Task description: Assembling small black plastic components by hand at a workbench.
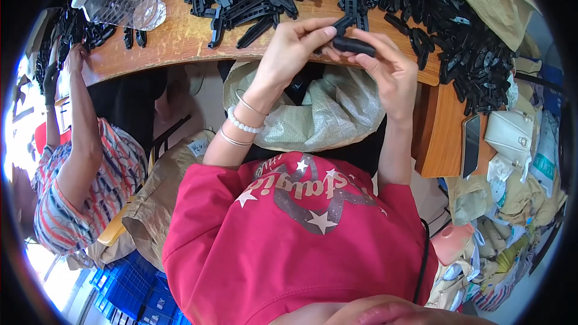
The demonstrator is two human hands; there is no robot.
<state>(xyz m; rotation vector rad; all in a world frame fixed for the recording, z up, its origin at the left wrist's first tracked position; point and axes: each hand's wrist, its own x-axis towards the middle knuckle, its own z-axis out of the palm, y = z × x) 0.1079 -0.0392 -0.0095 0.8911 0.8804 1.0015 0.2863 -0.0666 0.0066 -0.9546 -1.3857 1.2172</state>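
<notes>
Over the table's near edge, my left hand (pixel 288 51) pinches a slim black plastic part (pixel 344 24) between thumb and fingers. Facing it, my right hand (pixel 394 73) grips a thicker, rounded black plastic part (pixel 354 46). The two parts touch or overlap; whether they are joined I cannot tell. Just below my hands, a white woven sack (pixel 328 121) hangs open at the table edge, with something dark inside. Long slotted black parts (pixel 256 6) lie in a loose heap beyond my left hand.
Smaller black parts (pixel 484 72) are piled at the right of the wooden table (pixel 174 30). A clear bottle (pixel 123 6) lies at the far left. A phone (pixel 471 144) and white bag (pixel 510 135) sit at right. On the left, a co-worker's hand (pixel 75 57) reaches toward parts.
</notes>
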